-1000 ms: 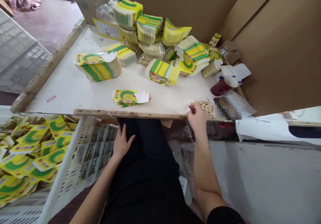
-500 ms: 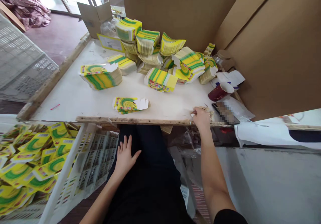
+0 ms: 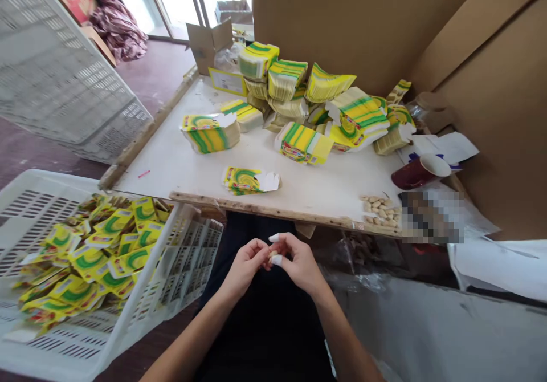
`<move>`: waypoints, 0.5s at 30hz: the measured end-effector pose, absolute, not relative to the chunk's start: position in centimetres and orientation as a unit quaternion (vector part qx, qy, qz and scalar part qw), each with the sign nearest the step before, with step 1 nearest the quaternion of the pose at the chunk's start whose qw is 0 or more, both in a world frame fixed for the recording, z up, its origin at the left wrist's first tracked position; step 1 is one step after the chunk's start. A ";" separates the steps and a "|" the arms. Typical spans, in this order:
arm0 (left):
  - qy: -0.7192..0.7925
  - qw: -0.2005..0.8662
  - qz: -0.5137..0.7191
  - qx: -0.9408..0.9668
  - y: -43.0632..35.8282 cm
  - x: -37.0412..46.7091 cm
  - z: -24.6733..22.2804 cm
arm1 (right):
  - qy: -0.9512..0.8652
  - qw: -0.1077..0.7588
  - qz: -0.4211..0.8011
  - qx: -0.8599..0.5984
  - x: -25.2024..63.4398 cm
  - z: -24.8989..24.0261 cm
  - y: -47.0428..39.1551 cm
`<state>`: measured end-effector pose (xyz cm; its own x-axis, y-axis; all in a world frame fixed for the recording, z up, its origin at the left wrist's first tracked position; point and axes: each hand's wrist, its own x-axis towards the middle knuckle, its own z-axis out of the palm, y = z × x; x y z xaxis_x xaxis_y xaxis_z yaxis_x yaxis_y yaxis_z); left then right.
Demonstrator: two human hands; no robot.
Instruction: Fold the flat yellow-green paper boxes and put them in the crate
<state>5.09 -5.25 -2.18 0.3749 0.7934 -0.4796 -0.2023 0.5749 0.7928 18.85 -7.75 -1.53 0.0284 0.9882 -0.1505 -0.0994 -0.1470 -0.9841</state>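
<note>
1 peanut [image 3: 273,253] btwn hands [image 3: 245,265] [image 3: 299,262], off tbl edge [image 3: 273,211]

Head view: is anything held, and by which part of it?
A small pale piece, perhaps a peanut, between left grip and right grip; which part is pinched cannot be told.

A dark red cup [image 3: 407,175] sits near some clear plastic [image 3: 476,214].

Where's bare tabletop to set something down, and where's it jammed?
Bare: between the small front carton stack and the peanuts, behind the front wooden strip. Also left of that stack, toward the left rail, with a pink strip on it. Crowded: the back, with piled carton bundles, and right corner, with red cup and plastic.
</note>
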 end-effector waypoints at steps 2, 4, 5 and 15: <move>0.453 0.769 0.343 0.292 -5.4 5.1 -2.2 | -0.354 0.528 0.583 -0.506 18.6 -2.3 -7.5; 0.454 0.767 0.362 0.273 -5.7 5.2 -2.3 | -0.310 0.537 0.615 -0.487 18.4 -3.0 -7.4; 0.453 0.766 0.368 0.270 -5.9 5.2 -2.5 | -0.299 0.534 0.631 -0.477 18.3 -3.2 -7.4; 0.480 0.592 0.305 0.571 -6.0 3.9 -3.5 | -0.355 0.512 0.640 -0.450 17.8 -3.6 -8.3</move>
<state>3.90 -5.96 -3.50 0.3526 0.9097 -0.2196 0.1866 0.1616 0.9691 17.78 -8.32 -3.56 -0.0725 0.9745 -0.2121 -0.3356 -0.2241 -0.9149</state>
